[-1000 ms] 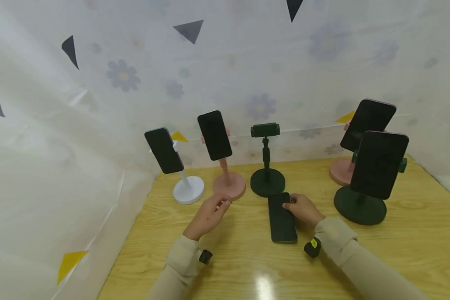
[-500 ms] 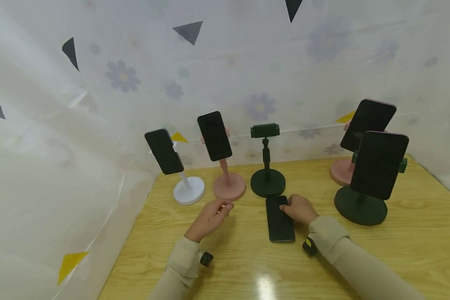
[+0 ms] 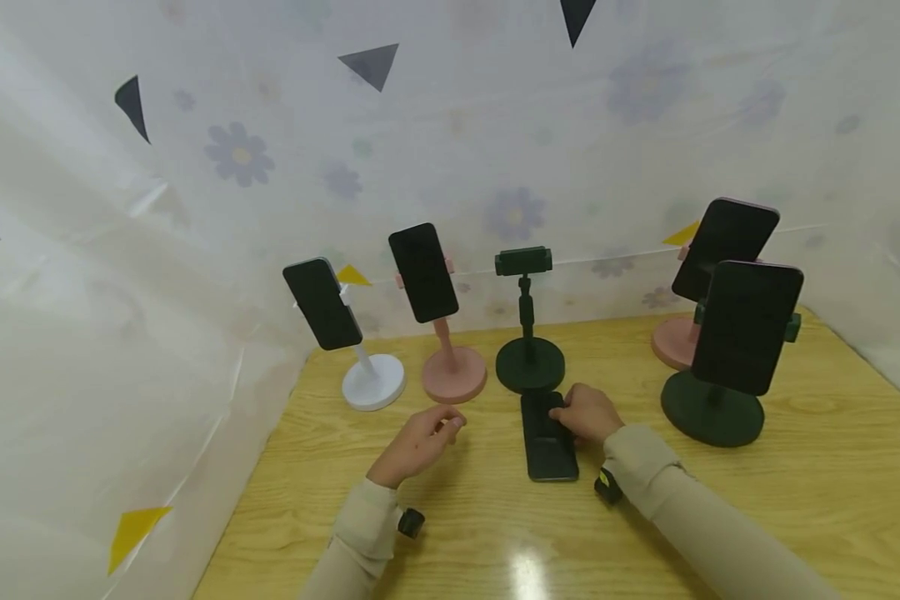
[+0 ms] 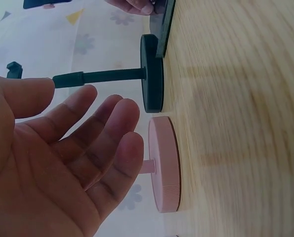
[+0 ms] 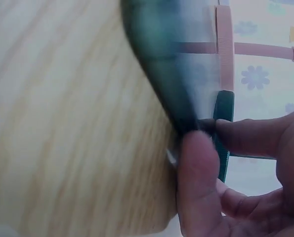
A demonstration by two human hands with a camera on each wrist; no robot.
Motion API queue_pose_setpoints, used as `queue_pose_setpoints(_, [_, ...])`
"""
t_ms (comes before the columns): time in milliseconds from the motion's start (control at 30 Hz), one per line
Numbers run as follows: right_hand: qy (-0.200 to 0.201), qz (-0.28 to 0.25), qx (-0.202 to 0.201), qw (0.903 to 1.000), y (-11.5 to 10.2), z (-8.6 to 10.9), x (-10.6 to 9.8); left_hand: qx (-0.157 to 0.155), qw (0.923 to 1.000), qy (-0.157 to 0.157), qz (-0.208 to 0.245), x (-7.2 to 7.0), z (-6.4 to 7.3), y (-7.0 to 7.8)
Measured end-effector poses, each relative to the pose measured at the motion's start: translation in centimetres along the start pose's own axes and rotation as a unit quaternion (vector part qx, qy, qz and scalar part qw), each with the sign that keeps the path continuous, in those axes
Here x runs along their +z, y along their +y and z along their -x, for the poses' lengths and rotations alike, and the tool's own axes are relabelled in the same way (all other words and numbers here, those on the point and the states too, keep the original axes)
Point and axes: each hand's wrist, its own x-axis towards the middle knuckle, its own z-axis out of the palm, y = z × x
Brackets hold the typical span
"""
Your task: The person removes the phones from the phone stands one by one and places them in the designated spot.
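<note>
My right hand (image 3: pixel 587 412) pinches a dark smartphone (image 3: pixel 549 454) by its far right edge, thumb over the screen. In the right wrist view the phone (image 5: pixel 159 64) is blurred and seen nearly edge-on between thumb and fingers. Its far end overlaps the base of a dark green phone stand (image 3: pixel 530 367), whose clamp is without a phone. My left hand (image 3: pixel 417 442) hovers with loosely bent fingers and holds nothing, just in front of a pink stand's round base (image 3: pixel 453 377). The left wrist view shows its open palm (image 4: pixel 53 173) beside that pink base (image 4: pixel 164 165).
A white stand (image 3: pixel 373 383) and the pink stand each carry a phone at the back left. At right, another dark green stand (image 3: pixel 712 410) with a phone partly hides a second pink one (image 3: pixel 673 342). Sheeting (image 3: pixel 450 150) walls the wooden table's (image 3: pixel 345 517) back and sides.
My right hand has drawn the phone a little to the left, still gripping the same edge. The left hand has come slightly back from the pink base. The head view has shifted a bit.
</note>
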Motion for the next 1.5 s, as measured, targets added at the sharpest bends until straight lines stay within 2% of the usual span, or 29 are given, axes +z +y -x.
queue_pose_setpoints(133, [0.008,0.07,-0.037,0.9968,0.0,0.7,0.0,0.0,1.0,-0.003,0.004,0.1,0.0,-0.2])
queue_pose_setpoints(200, [0.012,0.123,-0.077,0.9894,-0.2,1.4,-0.1,-0.001,1.0,-0.001,0.003,0.0,0.1,-0.2])
queue_pose_setpoints(267, [0.007,0.167,-0.124,0.9781,-0.4,2.3,-0.1,-0.002,1.0,0.003,0.002,-0.1,0.2,-0.3])
queue_pose_setpoints(400, [-0.058,0.2,-0.187,0.9599,-0.9,4.1,-0.2,-0.005,0.9999,0.01,0.0,-0.3,0.4,-0.3])
queue_pose_setpoints(500, [-0.102,0.206,-0.202,0.9519,-1.2,5.0,-0.2,-0.003,1.0,0.008,-0.002,-0.4,0.4,-0.3])
queue_pose_setpoints(567, [-0.106,0.212,-0.21,0.9484,-1.4,5.4,-0.1,-0.001,1.0,0.006,-0.003,-0.4,0.4,-0.4])
queue_pose_setpoints(767, [-0.101,0.215,-0.213,0.9476,-1.6,5.4,0.2,-0.007,0.9999,-0.003,-0.008,-0.3,0.4,-0.6])
queue_pose_setpoints(1100, [-0.096,0.216,-0.206,0.9495,-1.4,4.1,0.4,-0.024,0.9997,-0.006,0.005,-0.2,-0.1,-1.0])
queue_pose_setpoints(1200, [-0.096,0.199,-0.209,0.9527,-1.1,3.6,0.4,-0.023,0.9996,0.016,-0.001,-0.5,-0.7,-1.1])
queue_pose_setpoints(1367, [-0.083,0.167,-0.225,0.9562,-0.9,3.5,0.0,-0.019,0.9972,0.073,0.002,-1.2,-2.1,-1.1])
queue_pose_setpoints(1500, [-0.069,0.152,-0.265,0.9495,-1.7,5.1,-0.7,-0.031,0.9936,0.104,0.032,-1.7,-3.5,-0.8])
